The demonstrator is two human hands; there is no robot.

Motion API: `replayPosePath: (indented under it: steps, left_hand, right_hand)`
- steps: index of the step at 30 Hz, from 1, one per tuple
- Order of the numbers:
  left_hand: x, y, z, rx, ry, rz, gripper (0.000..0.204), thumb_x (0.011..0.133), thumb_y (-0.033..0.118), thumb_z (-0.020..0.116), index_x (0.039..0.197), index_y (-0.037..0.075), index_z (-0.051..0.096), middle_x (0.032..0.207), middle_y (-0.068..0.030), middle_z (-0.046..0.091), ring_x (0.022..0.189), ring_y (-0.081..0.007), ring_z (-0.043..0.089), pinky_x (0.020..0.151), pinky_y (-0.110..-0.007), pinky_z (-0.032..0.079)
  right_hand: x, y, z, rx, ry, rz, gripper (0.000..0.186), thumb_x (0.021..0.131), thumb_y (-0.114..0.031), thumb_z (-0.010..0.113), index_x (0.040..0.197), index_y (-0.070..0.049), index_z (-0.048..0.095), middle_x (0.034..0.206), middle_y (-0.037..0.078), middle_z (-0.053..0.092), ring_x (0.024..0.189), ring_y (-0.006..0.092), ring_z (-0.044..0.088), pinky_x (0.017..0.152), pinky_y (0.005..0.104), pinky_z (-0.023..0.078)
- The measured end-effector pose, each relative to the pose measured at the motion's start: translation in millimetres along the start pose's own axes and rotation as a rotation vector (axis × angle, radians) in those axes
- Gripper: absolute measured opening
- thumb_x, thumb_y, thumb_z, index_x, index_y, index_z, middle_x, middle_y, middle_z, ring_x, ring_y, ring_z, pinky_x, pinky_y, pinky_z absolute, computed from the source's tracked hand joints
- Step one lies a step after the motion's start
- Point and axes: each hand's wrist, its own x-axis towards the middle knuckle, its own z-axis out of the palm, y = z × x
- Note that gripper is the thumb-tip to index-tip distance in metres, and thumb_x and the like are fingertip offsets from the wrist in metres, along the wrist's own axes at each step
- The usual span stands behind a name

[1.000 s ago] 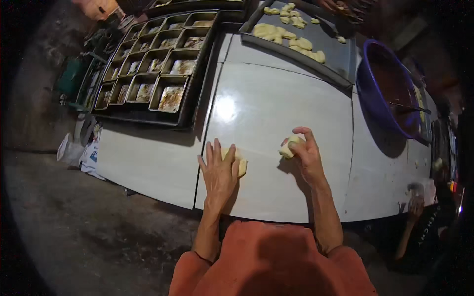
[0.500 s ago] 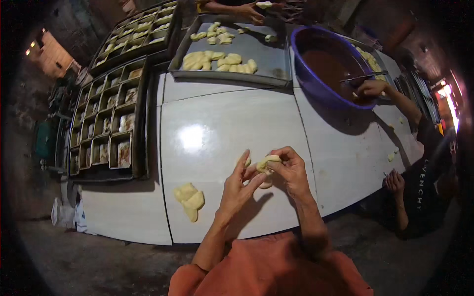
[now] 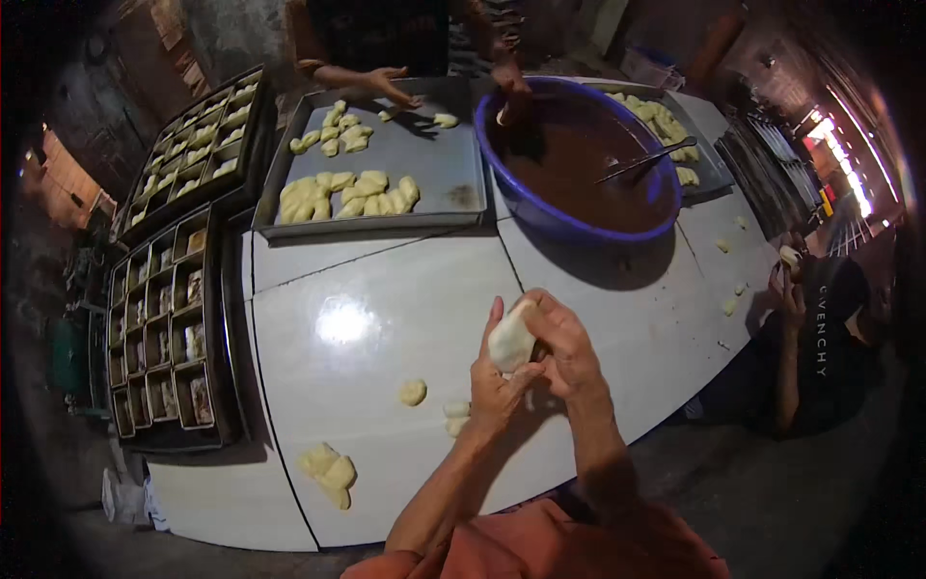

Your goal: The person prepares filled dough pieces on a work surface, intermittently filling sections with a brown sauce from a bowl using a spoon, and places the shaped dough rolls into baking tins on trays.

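Between my two hands a pale, flattened piece of dough [image 3: 511, 336] is held up above the white table. My left hand [image 3: 495, 388] cups it from the left and below, thumb raised beside it. My right hand [image 3: 562, 349] grips its right side, fingers curled over the edge. On the table left of my hands lies a small round dough piece [image 3: 413, 392]. Close by my left wrist are more small dough pieces [image 3: 455, 417], partly hidden. A larger dough lump [image 3: 328, 473] rests nearer the front edge.
A metal tray [image 3: 376, 232] with several dough pieces stands at the back, beside a purple basin [image 3: 579, 227] of brown filling with a spoon [image 3: 648, 160]. Sectioned baking pans [image 3: 174, 338] line the left. Two people work here, one across the table, one at the right.
The view has shifted. The dough in my hands now looks broader and flatter, and small pieces show on the table. The right-hand person's hand left the basin; the far person's hand is over it.
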Motion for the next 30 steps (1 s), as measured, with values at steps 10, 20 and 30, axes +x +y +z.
replayPosePath:
  steps: [10, 20, 30]
  left_hand:
    - [-1.7, 45.2, -40.0, 0.443, 0.261, -0.196, 0.036, 0.097, 0.015, 0.062, 0.128, -0.002, 0.057, 0.117, -0.0165, 0.066, 0.101, -0.0217, 0.066, 0.087, -0.034, 0.054]
    - [-12.1, 35.5, -54.7, 0.519, 0.181, -0.275, 0.03, 0.097, 0.014, 0.062, 0.12, -0.005, 0.062, 0.113, -0.0177, 0.067, 0.102, -0.0223, 0.066, 0.09, -0.034, 0.054]
    - [-7.6, 35.3, -48.7, 0.561, 0.143, -0.287, 0.031, 0.097, 0.016, 0.062, 0.121, -0.003, 0.063, 0.11, -0.0138, 0.069, 0.098, -0.0206, 0.067, 0.086, -0.032, 0.054]
  right_hand:
    - [134.2, -155.3, -98.5, -1.232, 0.335, -0.143, 0.023, 0.093, -0.023, 0.061, 0.105, -0.003, 0.059, 0.089, 0.006, 0.063, 0.077, 0.0134, 0.06, 0.067, 0.0296, 0.047]
    - [177.7, -151.2, -142.0, -1.772, -0.047, 0.307, 0.03, 0.087, -0.026, 0.061, 0.104, -0.002, 0.068, 0.099, 0.01, 0.069, 0.092, 0.021, 0.062, 0.081, 0.037, 0.048]
    - [150.2, -161.2, -100.2, -0.882, 0.032, 0.281, 0.017, 0.093, -0.022, 0.064, 0.095, -0.005, 0.063, 0.082, 0.004, 0.063, 0.076, 0.0144, 0.063, 0.064, 0.0292, 0.051]
